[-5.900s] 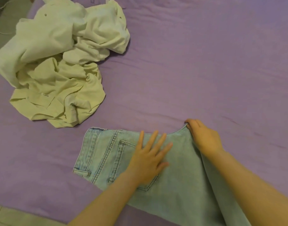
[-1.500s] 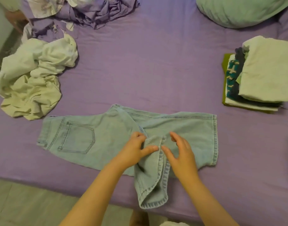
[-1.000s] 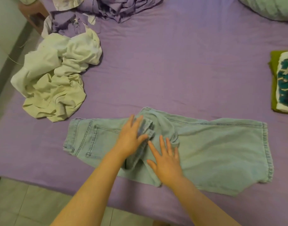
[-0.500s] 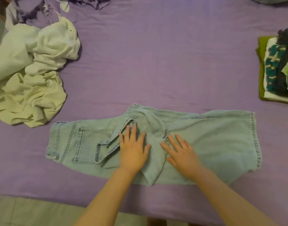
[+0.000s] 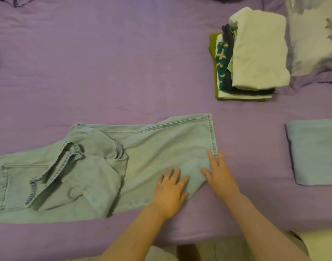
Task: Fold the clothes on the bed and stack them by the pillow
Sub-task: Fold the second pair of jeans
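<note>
On the bed [image 5: 123,72], both hands [image 5: 170,194] [image 5: 220,178] press the jeans [image 5: 161,147], fingers seemingly flat, gripping nothing.

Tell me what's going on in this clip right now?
A person is folding light blue denim jeans spread across the purple bed sheet. The left hand and right hand both lie flat, fingers straight, near the hem end. The jeans are only partly folded. A stack of folded clothes sits beside the floral pillow.

Pale blue jeans [image 5: 161,147], purple sheet [image 5: 123,63], cream-topped stack [image 5: 259,53].
</note>
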